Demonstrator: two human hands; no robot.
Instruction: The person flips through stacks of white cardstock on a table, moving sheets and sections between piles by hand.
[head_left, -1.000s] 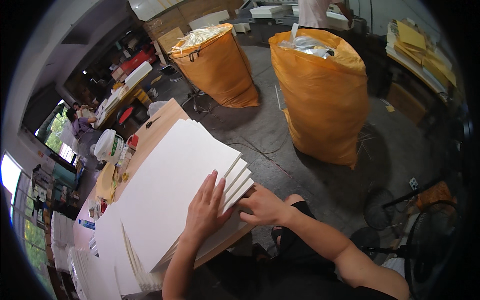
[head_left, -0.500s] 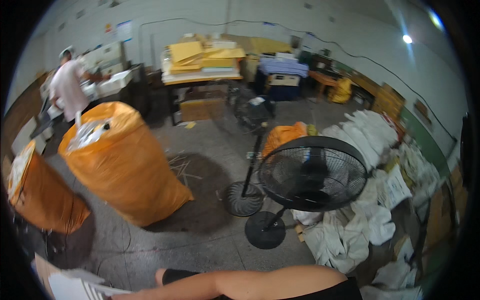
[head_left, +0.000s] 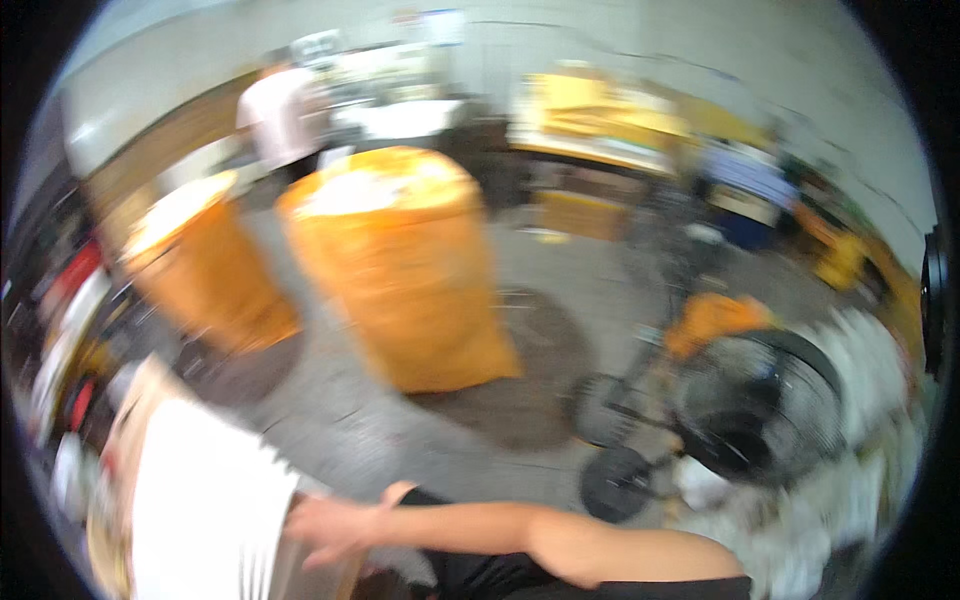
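Observation:
My right arm reaches in from the lower right, and my right hand (head_left: 330, 525) is at the right edge of a stack of white sheets (head_left: 205, 490). Its fingers look stretched out and apart, though motion blurs them. Whether the fingertips touch the sheets I cannot tell. Along that edge of the stack, several narrow pale strips stick out. The stack lies at the lower left, on or against a brown board (head_left: 125, 420). My left hand is out of view.
Two filled orange sacks (head_left: 410, 270) stand ahead. Black floor fans (head_left: 760, 405) are at the right, beside piled white sacks (head_left: 865, 360). Farther back, a person in a pale shirt (head_left: 283, 115) stands near machines, and yellow sheets (head_left: 590, 105) cover a table. Mixed items crowd the left edge.
The view has swung left, so the sacks, fans and tables sit farther right. More of the white stack and my right hand now shows.

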